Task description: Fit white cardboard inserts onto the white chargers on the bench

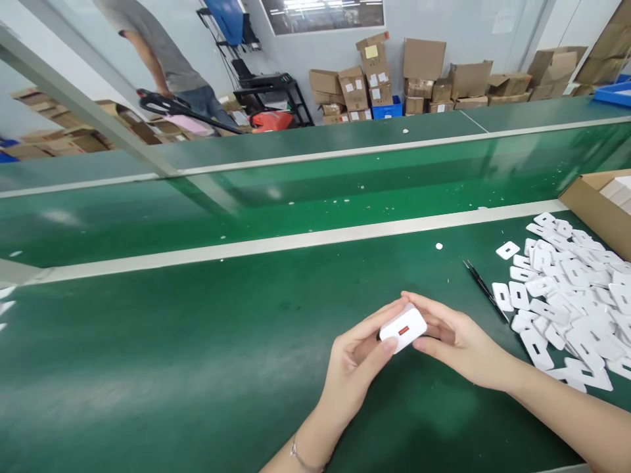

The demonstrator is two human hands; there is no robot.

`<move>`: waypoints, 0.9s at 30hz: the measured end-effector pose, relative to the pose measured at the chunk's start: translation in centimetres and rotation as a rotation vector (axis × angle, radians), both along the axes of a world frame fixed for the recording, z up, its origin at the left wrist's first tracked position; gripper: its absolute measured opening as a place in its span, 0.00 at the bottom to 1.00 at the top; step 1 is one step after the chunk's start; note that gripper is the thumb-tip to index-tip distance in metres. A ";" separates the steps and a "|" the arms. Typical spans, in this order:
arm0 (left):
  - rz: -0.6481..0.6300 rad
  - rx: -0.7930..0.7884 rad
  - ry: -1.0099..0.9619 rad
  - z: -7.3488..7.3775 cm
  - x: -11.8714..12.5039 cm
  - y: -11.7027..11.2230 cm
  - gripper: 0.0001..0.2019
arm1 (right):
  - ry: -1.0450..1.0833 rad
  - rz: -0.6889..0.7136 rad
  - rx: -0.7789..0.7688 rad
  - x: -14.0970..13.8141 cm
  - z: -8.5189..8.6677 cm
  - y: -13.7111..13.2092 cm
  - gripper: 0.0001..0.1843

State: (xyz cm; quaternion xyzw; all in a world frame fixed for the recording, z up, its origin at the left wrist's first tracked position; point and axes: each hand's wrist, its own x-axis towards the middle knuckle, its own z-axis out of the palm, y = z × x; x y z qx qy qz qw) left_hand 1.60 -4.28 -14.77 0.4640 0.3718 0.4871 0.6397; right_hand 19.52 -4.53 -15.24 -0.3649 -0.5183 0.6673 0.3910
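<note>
Both hands — left hand (355, 358), right hand (456, 338) — grip a smooth white block (403, 327).

White block (403, 328) back half hidden under fingers of left hand (355, 358) and right hand (456, 341); cardboard box (597, 205) far right of grip cut by frame edge.

left hand (352, 358): no glove worn, thin beaded bracelet (300, 456) seen just below it at the wrist | right hand (456, 338): bare too, no sleeve seen up the forearm
</note>
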 end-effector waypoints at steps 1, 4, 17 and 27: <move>0.000 -0.018 -0.006 0.1 0.0 0.0 0.15 | 0.003 0.007 0.004 0.1 -0.1 0.0 0.33; -0.011 -0.025 -0.022 0.3 0.1 0.0 0.15 | 0.026 0.008 0.011 0.1 -0.3 0.0 0.34; -0.104 0.064 -0.032 -0.5 0.0 0.1 0.13 | 0.002 -0.043 -0.030 -0.3 0.1 -0.3 0.34; -0.090 -0.061 -0.054 0.0 0.4 0.0 0.13 | -0.049 -0.220 -0.146 -0.4 0.4 0.3 0.28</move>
